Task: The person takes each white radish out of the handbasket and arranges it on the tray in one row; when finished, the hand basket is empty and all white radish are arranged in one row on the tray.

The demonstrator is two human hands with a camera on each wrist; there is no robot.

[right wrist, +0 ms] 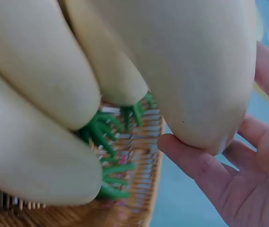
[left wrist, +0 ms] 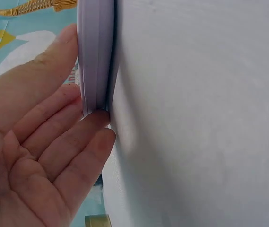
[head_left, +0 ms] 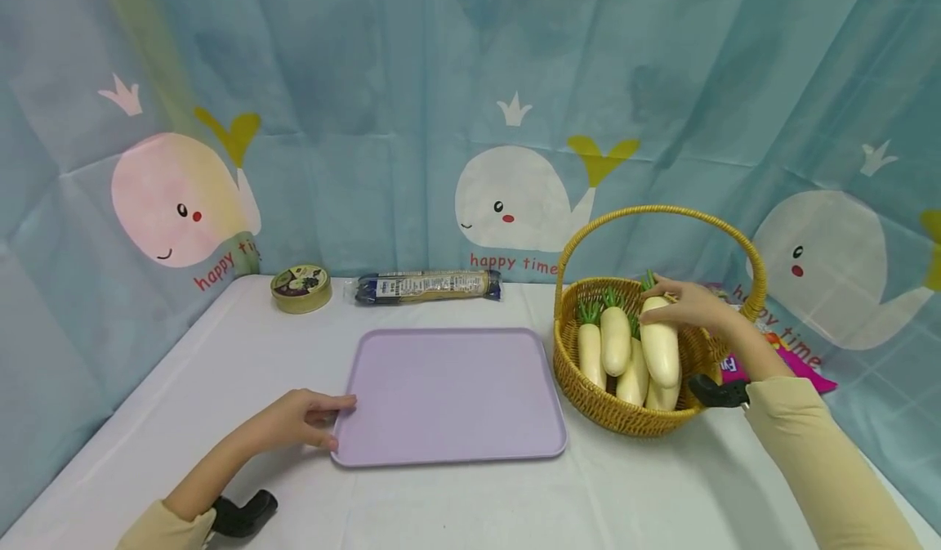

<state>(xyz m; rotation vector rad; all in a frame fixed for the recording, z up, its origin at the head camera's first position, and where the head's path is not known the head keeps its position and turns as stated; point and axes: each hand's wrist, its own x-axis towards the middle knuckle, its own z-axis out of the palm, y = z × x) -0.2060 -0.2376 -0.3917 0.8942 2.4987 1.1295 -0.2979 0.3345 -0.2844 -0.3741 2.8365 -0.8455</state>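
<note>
Left hand [head_left: 297, 419] steadies the lilac tray [head_left: 448, 395] with straight fingers while the right hand [head_left: 691, 305] grips a white radish [head_left: 659, 346] in the wicker basket [head_left: 625, 411], seemingly mid-pickup; lifting clear of the handle looks next.

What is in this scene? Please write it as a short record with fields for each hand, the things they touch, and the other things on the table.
left hand: the left hand touches the left edge of the flat lilac plastic tray, fingers mostly straight
right hand: the right hand grips a white toy radish with green top
container: round woven wicker basket with handle, holding several more white radishes
surface: white table
behind tray: small round green tin; long dark-ended packet
backdrop: blue whale curtain
</note>
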